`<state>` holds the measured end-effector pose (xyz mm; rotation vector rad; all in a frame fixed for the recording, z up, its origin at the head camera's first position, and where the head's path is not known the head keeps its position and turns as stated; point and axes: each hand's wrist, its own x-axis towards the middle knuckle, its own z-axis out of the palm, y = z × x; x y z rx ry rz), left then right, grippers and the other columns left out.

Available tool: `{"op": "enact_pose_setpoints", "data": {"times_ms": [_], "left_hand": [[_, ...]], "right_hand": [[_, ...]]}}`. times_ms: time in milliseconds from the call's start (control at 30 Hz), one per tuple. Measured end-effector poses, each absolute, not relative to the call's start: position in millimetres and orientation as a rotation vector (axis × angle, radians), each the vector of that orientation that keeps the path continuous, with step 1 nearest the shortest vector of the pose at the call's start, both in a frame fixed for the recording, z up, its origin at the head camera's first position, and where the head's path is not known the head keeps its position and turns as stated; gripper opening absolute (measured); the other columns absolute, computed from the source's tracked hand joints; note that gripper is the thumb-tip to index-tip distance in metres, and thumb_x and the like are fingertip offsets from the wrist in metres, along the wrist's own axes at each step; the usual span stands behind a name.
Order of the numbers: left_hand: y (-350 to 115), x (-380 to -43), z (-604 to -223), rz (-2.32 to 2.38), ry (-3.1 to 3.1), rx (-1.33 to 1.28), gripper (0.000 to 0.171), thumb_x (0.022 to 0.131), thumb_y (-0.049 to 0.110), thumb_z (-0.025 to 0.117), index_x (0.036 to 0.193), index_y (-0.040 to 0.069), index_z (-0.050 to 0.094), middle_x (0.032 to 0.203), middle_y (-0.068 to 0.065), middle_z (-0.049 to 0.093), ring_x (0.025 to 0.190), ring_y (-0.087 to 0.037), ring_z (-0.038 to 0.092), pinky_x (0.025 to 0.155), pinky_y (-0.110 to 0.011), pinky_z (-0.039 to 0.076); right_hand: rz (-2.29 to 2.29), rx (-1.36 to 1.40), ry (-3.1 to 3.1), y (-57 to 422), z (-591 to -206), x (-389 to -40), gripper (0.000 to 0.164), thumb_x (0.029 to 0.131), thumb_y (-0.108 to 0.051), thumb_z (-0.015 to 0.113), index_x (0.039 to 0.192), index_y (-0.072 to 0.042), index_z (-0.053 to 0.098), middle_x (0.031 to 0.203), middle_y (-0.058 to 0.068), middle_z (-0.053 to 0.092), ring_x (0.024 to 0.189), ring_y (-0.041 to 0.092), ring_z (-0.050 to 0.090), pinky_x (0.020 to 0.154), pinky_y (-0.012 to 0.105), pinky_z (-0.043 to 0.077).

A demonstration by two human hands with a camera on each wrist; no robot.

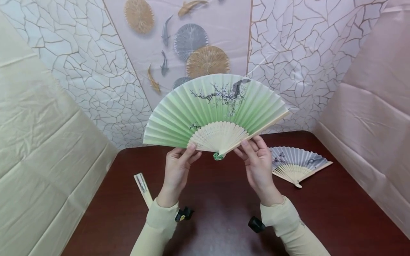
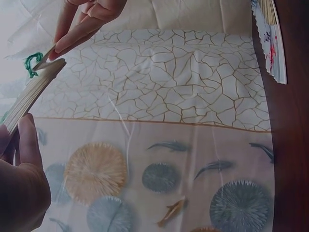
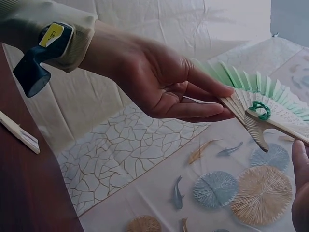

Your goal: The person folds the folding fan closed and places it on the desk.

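A green folding fan (image 1: 173,117), spread wide, is held up above the table in the head view. Its pleated leaf fades to white and bears a dark blossom branch. The left hand (image 1: 178,169) pinches the fan's left outer rib, thumb in front. At the other outer rib, the right hand (image 1: 258,167) grips between thumb and fingers. A green cord loop (image 1: 218,156) hangs at the pivot, between the hands. In the right wrist view, the left hand (image 3: 159,77) holds the pale ribs (image 3: 241,106), while only part of the right hand (image 3: 301,183) shows.
On the dark red table (image 1: 217,192), a grey-blue folding fan (image 1: 296,161) lies spread at the right. A folded fan (image 1: 143,188) lies at the left, partly hidden by the left sleeve. Patterned cloth (image 1: 282,64) hangs behind.
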<state>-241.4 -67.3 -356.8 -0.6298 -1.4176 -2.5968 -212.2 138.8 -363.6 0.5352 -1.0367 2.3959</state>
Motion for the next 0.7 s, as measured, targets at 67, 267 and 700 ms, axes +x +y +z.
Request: {"op": "enact_pose_setpoints", "data": {"times_ms": [67, 267, 700], "left_hand": [[-69, -242, -359, -2.597, -1.434, -0.616, 0.034, 0.097, -0.008, 0.057, 0.082, 0.013, 0.079, 0.086, -0.002, 0.075, 0.082, -0.013, 0.072, 0.083, -0.034, 0.061], [-73, -246, -363, -2.602, -1.466, -0.605, 0.034, 0.098, -0.009, 0.056, 0.089, 0.014, 0.080, 0.089, -0.001, 0.075, 0.084, -0.011, 0.071, 0.083, -0.033, 0.061], [-84, -251, -369, -2.581, -1.571, -0.575, 0.030, 0.097, -0.007, 0.060, 0.087, 0.013, 0.080, 0.088, -0.003, 0.075, 0.081, -0.015, 0.072, 0.083, -0.034, 0.061]], "right_hand": [[2.403, 0.532, -1.067, 138, -365, -213, 0.022, 0.100, 0.005, 0.056, 0.119, -0.004, 0.061, 0.103, 0.007, 0.073, 0.091, 0.016, 0.071, 0.082, 0.032, 0.061], [2.413, 0.529, -1.122, 137, -371, -217, 0.025, 0.100, 0.006, 0.055, 0.122, -0.005, 0.061, 0.104, 0.007, 0.073, 0.091, 0.015, 0.070, 0.083, 0.032, 0.061], [2.432, 0.512, -1.217, 136, -378, -222, 0.024, 0.101, 0.004, 0.056, 0.122, -0.006, 0.061, 0.105, 0.006, 0.073, 0.093, 0.015, 0.071, 0.084, 0.033, 0.060]]}}
